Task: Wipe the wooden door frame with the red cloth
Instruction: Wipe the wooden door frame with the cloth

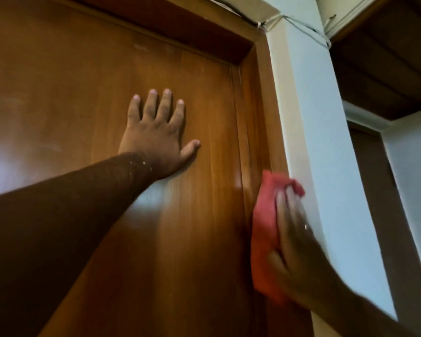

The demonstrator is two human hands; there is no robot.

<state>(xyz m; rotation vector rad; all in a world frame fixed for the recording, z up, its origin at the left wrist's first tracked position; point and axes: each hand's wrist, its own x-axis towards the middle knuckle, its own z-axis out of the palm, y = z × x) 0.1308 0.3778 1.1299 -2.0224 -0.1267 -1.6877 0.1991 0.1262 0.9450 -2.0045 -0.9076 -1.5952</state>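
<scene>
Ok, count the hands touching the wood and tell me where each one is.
2. The left hand lies flat, fingers spread, on the door panel. The right hand presses the red cloth against the door frame at the right. None seem hidden.

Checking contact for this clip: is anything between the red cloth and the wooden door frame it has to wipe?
Nothing visible. The right hand presses the crumpled red cloth directly against the upright wooden door frame. The left hand lies flat on the brown wooden door, away from the cloth.

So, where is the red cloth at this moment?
In the head view, lower right: the red cloth lies under the right hand, pressed on the door frame beside the white wall.
</scene>
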